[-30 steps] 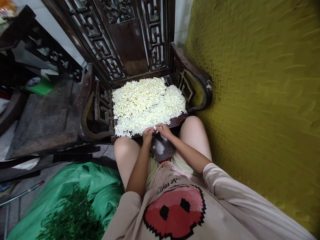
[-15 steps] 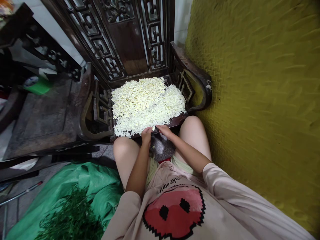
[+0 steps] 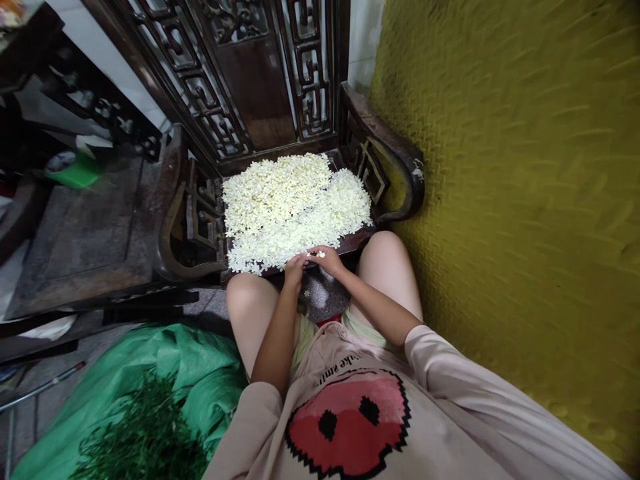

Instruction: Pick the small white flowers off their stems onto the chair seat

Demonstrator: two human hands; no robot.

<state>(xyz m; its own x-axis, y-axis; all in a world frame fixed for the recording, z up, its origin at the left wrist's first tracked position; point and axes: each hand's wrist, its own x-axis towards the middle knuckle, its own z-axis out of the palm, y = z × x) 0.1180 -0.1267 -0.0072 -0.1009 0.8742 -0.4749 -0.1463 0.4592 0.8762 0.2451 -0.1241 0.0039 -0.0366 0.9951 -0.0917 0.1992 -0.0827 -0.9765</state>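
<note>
Small white flowers (image 3: 295, 207) lie in a thick layer over the seat of a dark carved wooden chair (image 3: 267, 93). At the seat's front edge, my left hand (image 3: 295, 270) is closed in a pinch; whatever its fingers hold is too small to make out. My right hand (image 3: 329, 261) is closed too, its fingertips meeting those of my left hand, and a white flower (image 3: 321, 253) shows at its fingers. Both hands are just above my knees, close to the near rim of the flower layer.
A yellow textured sheet (image 3: 510, 200) rises along the right. To the left is a second wooden seat (image 3: 85, 233) with a green container (image 3: 75, 170). A green sack (image 3: 190, 360) with leafy greens (image 3: 145, 427) sits at lower left. One flower (image 3: 307, 293) lies below my hands.
My right hand has moved slightly left, so its fingertips now meet my left hand's. A flower now shows at the right fingers; earlier one hung between the two hands.
</note>
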